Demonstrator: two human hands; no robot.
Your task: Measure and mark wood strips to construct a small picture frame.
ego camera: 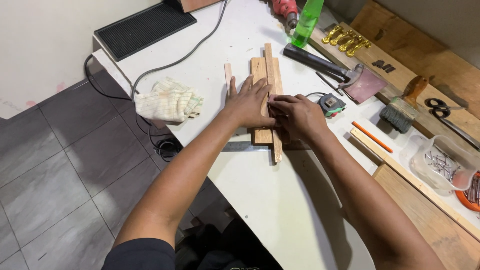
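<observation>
**Entry: wood strips under hand, mid-table**

Wood strips (266, 90) are laid near the table's (280, 210) middle. The left hand (248, 104) is spread flat upon them; the right hand (296, 114) is pinched on a small piece, probably sandpaper. Risk noted: strips may be shifted if pressure slackens. A metal ruler (245, 146) is overhanging the left edge.

The left hand (248, 104) and right hand (298, 116) cover the middle of the wooden strips (266, 75); what the right fingertips pinch there is too small to identify. The metal ruler (245, 146) runs under the wood — its far end is hidden. The red drill (285, 8) and green bottle (307, 20) are cut off by the top edge. The orange dish (470, 196) is clipped at the right edge — its contents are blurred.
</observation>
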